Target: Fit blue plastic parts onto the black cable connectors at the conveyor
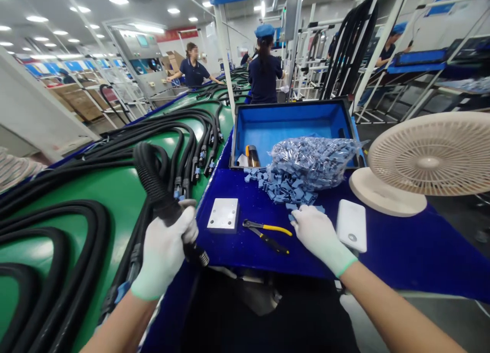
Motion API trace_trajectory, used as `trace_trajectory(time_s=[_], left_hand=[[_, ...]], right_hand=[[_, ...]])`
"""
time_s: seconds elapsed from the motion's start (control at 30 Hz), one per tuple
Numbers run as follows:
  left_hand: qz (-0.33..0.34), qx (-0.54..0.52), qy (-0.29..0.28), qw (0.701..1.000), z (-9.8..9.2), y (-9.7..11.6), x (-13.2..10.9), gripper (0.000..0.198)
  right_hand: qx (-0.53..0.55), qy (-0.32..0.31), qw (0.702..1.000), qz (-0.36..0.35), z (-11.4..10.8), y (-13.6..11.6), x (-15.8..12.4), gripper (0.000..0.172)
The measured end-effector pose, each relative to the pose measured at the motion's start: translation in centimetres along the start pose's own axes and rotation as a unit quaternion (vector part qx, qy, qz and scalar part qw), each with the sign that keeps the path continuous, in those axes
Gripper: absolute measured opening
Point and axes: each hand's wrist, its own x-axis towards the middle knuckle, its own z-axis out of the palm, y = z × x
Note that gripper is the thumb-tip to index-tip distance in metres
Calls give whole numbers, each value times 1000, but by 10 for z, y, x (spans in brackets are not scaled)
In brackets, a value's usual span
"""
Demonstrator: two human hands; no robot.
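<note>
We grip the black hose [152, 184] in our left hand [166, 245], its ribbed length rising above the fist, its metal end poking out below. The heap of blue clips [289, 187] lies just beyond our right hand [316, 233], fingertips at its near edge; whether they pinch one, we cannot tell.

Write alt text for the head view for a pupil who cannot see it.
A white-gloved left grip holds a ribbed black hose while the right grip is at the edge of a pile of small blue pieces. Pliers and a silver block lie on a blue tabletop, more hoses on a green surface.
</note>
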Motion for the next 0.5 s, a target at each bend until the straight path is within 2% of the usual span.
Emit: trace_trajectory(time_s=[0.17, 0.27, 0.33, 0.4, 0.5], left_hand=[[100, 41, -46, 993, 19, 7, 54, 27], [107, 67, -55, 991, 27, -1, 72, 30], [93, 76, -57, 991, 28, -9, 77, 32], [83, 80, -52, 992, 26, -19, 80, 32], [77, 96, -31, 992, 22, -30, 81, 33]], right_hand=[[-48, -10, 999, 17, 10, -3, 3, 17], [-21, 10, 1000, 6, 8, -5, 1, 22], [41, 39, 998, 6, 3, -4, 0, 31], [148, 50, 988, -13, -7, -6, 0, 37], [302, -10, 948, -101, -28, -22, 4, 33]])
